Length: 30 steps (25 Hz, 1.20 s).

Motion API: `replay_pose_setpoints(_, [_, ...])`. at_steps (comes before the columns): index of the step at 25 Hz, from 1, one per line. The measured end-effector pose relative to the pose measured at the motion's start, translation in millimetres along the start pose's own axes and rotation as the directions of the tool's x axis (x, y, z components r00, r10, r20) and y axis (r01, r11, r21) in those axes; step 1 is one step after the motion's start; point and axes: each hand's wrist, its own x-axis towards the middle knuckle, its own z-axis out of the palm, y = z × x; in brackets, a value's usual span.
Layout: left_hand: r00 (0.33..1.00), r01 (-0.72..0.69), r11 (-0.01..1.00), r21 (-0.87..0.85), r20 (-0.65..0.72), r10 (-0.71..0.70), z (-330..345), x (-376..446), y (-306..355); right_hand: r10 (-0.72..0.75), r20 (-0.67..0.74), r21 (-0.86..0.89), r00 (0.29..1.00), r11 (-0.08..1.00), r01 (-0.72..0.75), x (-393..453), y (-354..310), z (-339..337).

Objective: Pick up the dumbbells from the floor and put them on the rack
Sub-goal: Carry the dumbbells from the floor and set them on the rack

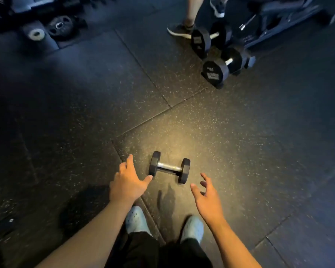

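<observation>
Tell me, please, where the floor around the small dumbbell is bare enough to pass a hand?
Bare floor lies beyond the small dumbbell, up to the big dumbbells. Crowded on the near side: left hand, right hand, shoes.

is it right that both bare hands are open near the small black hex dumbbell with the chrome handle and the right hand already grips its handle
Not quite. The right hand grips nothing: it is open, fingers spread, short of the small black hex dumbbell with the chrome handle, which lies on the speckled rubber floor. The left hand is open beside it too, as the head view shows.
</observation>
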Motion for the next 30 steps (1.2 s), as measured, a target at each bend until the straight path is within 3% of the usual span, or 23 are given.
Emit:
replay_pose_setpoints(5, [1.000, -0.010, 0.999, -0.035, 0.008, 0.011, 80.2, 137.7, 13.7, 0.065, -0.029, 0.010, 0.997, 0.998, -0.064, 143.9, 53.7, 61.3])
replay_pose_setpoints(10, [1.000, 0.017, 0.998, -0.067, 0.008, -0.017, 172.8, 227.1, 4.2, 0.080, -0.071, -0.026, 0.994, 0.996, -0.082, 247.1, 104.3, 115.7])
replay_pose_setpoints(14, [0.997, 0.071, 0.984, -0.163, 0.046, -0.065, 233.3, 272.5, 2.9, 0.214, -0.150, 0.016, 0.965, 0.977, -0.214, 297.4, 130.6, 144.5])
replay_pose_setpoints(16, [0.994, 0.107, 0.970, -0.217, 0.025, -0.104, 248.6, 289.0, 7.1, 0.326, -0.196, 0.124, 0.925, 0.944, -0.306, 315.2, 135.8, 148.4])
replay_pose_setpoints(19, [0.983, 0.164, 0.973, -0.161, -0.059, -0.175, 262.3, 305.2, 6.1, 0.386, -0.215, 0.162, 0.897, 0.920, -0.357, 330.9, 141.7, 152.8])
replay_pose_setpoints(23, [0.980, 0.121, 0.990, -0.071, -0.150, -0.131, 266.9, 307.9, 0.3, 0.349, -0.250, 0.173, 0.903, 0.934, -0.313, 335.3, 145.1, 155.4])
replay_pose_setpoints(30, [0.976, 0.099, 0.986, -0.136, -0.178, -0.122, 228.9, 248.5, -8.0, 0.233, -0.244, 0.189, 0.941, 0.964, -0.189, 277.1, 127.2, 142.0])
